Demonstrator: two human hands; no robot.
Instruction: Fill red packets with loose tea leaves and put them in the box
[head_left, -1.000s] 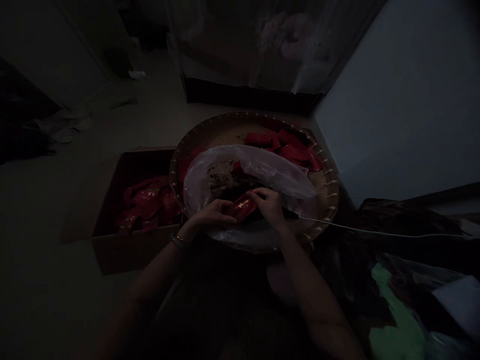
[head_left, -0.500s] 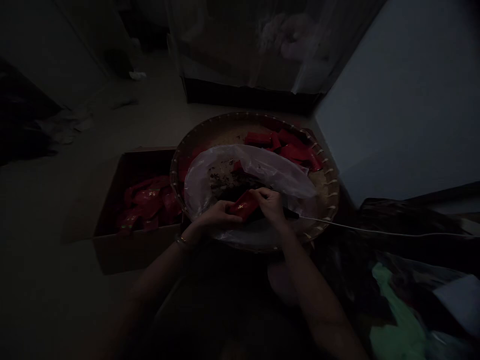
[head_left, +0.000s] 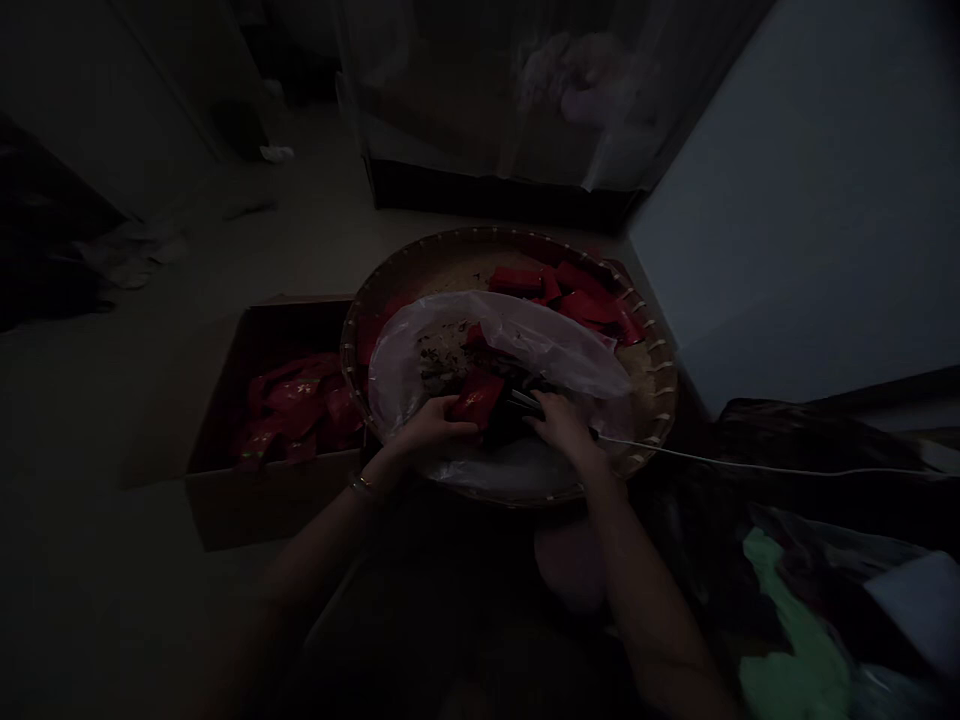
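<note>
In dim light, my left hand point(head_left: 433, 426) grips a shiny red packet point(head_left: 480, 396) with a small gold mark, fingers behind and thumb in front. My right hand point(head_left: 561, 425) curls around a dark corded tool point(head_left: 524, 399), whose two pale narrow jaws point left toward the packet. Its exact kind is too dark to make out. Both hands are over a clear plastic sheet or bag point(head_left: 551, 345) inside a round woven tray point(head_left: 670, 385). Dark loose bits point(head_left: 442, 357) lie on the sheet beyond my hands.
Several red packets point(head_left: 589, 295) lie at the tray's far right. A cardboard box point(head_left: 274, 505) at left holds more packets. A white cord point(head_left: 750, 461) runs right from the tool. Dark bags and green cloth point(head_left: 795, 620) sit at lower right; a white wall point(head_left: 810, 200) rises beyond.
My right hand has let go of the red packet's top and moved right and slightly down, onto the corded tool. The packet stays in my left hand, slightly farther left and more upright.
</note>
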